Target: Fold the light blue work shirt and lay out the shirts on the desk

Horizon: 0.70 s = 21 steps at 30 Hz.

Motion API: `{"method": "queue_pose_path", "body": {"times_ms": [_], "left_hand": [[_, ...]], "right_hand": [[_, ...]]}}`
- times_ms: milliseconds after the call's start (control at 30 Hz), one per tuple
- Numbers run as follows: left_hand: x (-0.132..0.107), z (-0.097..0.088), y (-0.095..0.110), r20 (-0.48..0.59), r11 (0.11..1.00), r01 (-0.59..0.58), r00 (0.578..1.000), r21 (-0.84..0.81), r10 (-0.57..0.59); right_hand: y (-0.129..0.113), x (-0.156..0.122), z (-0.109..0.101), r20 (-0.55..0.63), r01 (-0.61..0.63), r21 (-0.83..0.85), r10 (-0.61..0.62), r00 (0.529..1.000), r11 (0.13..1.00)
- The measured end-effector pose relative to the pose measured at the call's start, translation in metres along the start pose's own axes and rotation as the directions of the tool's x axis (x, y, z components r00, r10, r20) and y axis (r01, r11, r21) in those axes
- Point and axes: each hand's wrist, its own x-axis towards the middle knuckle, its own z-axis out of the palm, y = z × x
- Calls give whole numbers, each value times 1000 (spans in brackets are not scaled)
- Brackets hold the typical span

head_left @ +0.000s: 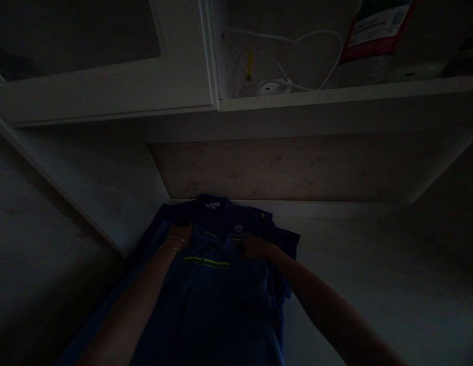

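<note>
A blue work jacket (pixel 217 305) with a thin yellow-green stripe across it hangs or lies spread out in front of me. Beneath its upper edge shows a navy work shirt (pixel 221 213) with a collar label and a pale gear-shaped logo on the chest. My left hand (pixel 180 235), a bracelet at its wrist, is closed on the jacket's upper left edge. At the upper right edge, my right hand (pixel 255 247) also grips the jacket's cloth. Dim light hides most of the fingers.
Overhead is a white cabinet with a framed door (pixel 183 76) and an open shelf (pixel 335 94). On that shelf are a white cable (pixel 293 39), a white plug-like device (pixel 273 87) and a red packet (pixel 377 30). Floral wallpaper (pixel 274 168) backs the recess.
</note>
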Motion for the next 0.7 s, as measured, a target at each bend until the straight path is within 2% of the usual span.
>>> {"method": "queue_pose_path", "body": {"times_ms": [67,100,167,233,333,400,467,533,600,700], "left_hand": [[-1,1,-8,20,1000,-13,1000,27,12],[-1,-2,-11,10,999,-15,1000,44,14],[-1,-14,-17,-59,997,8,998,77,-3],[1,-29,-21,-173,991,69,984,112,-49],[3,-39,-22,-320,976,167,940,140,-115],[3,-33,-17,-378,962,225,913,154,-153],[0,-21,-8,-401,948,290,890,135,-215],[-9,-8,6,-395,950,300,886,85,-244],[-27,5,25,-400,982,189,902,32,-161],[-75,23,65,-427,992,-107,902,-65,70]], "right_hand": [[-1,-2,-5,68,56,-23,-55,996,998],[-1,-2,-10,64,67,-35,-65,996,997],[-3,1,-23,-22,37,-62,-39,999,997],[-4,5,-37,-184,-58,-71,44,982,996],[-9,13,-53,-414,-223,-31,191,890,974],[-13,16,-54,-525,-307,5,264,809,952],[-18,11,-47,-607,-334,-3,264,750,943],[-24,-5,-31,-652,-274,-65,167,739,959],[-32,-33,-7,-641,-146,-129,30,767,981],[-39,-90,40,-537,63,-128,-122,835,990]]}}
